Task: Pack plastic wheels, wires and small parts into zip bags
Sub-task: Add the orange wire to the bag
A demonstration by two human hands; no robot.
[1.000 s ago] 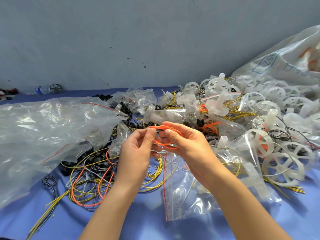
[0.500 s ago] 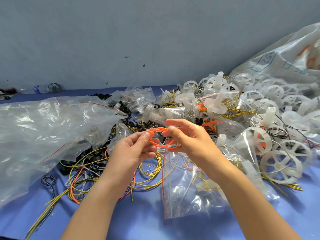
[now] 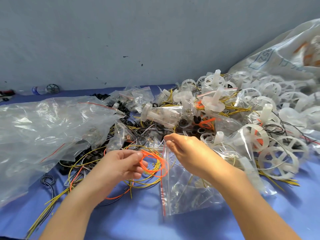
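Left hand (image 3: 121, 166): grip clenched on the orange wire coil (image 3: 154, 155), thumb on top and fingers curled under. The coil hangs out to the right of the grip as a loose loop, just above the desk (image 3: 138, 219).

Right hand (image 3: 187, 150): grip pinching the top corner of the zip bag (image 3: 187, 196), by its red zip strip. The rest of the bag trails down from that grip and lies flat on the desk. The bag's mouth faces the coil and looks parted, though that is hard to confirm through the clear film.

The coil's far edge overlaps the zip strip, between the two grips.

Under the left grip is a tangle of yellow wires (image 3: 143, 183). Right of the right grip is a pile of white wheels (image 3: 278, 163), some of them bagged. Left of the left grip is a big clear bag (image 3: 43, 132).
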